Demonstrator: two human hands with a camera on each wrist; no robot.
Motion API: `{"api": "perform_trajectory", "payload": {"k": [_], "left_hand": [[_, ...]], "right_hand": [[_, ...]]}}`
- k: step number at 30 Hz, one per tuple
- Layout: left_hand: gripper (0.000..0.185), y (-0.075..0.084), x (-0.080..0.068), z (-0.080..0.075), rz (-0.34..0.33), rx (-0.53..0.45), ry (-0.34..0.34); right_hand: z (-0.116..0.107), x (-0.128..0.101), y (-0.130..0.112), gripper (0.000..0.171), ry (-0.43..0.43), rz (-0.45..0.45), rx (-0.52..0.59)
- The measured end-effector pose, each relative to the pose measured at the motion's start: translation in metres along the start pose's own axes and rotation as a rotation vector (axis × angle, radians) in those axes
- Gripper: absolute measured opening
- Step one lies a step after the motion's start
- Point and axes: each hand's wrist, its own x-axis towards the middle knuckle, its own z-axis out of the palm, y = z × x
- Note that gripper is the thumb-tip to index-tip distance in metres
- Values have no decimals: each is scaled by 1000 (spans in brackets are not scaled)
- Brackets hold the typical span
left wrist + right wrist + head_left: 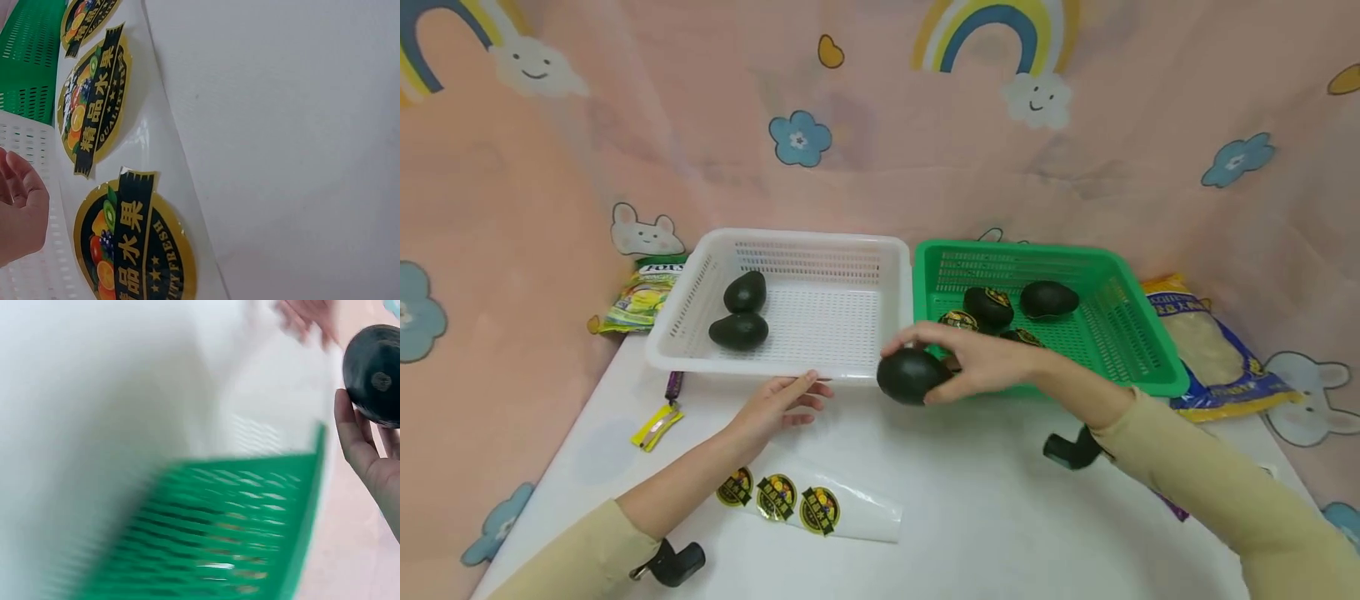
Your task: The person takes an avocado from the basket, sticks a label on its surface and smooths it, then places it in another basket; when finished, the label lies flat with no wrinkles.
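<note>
An avocado [913,377], dark and smooth, is gripped in my right hand [981,360] over the front rims where the two baskets meet. In the right wrist view the same avocado [377,378] shows its stem scar above the fingers [354,434]. My left hand [782,407] is at the front rim of the white basket [820,367], its fingers loosely spread and holding nothing. Two avocados [739,332] lie at the left inside that basket. Several more, some with round gold-and-black stickers, lie in the green basket [1105,333], partly hidden by my right hand.
A clear strip of round fruit stickers [777,497] lies on the white table [1000,517] in front. A green snack bag [643,296] leans at left, a yellow-and-blue bag [1221,354] at right. A small yellow packet [657,427] lies near the left edge.
</note>
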Motion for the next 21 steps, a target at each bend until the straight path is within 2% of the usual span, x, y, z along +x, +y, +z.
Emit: {"api": "perform_trajectory", "payload": {"k": [2,5,10,14,21], "left_hand": [[60,-2,-1,-2,4,0,2],[59,-3,-2,-5,11,3,6],[59,-3,-3,-6,22,4,4],[59,0,-2,-4,24,-6,-9],[60,2,-2,-1,14,-20,-20]], "right_hand": [[21,-24,8,62,-18,-9,-25],[50,-45,23,62,-24,-29,-94],[83,-53,49,65,28,-54,-218],[95,-52,60,67,43,-54,-224],[94,-54,62,73,20,-18,-200]]}}
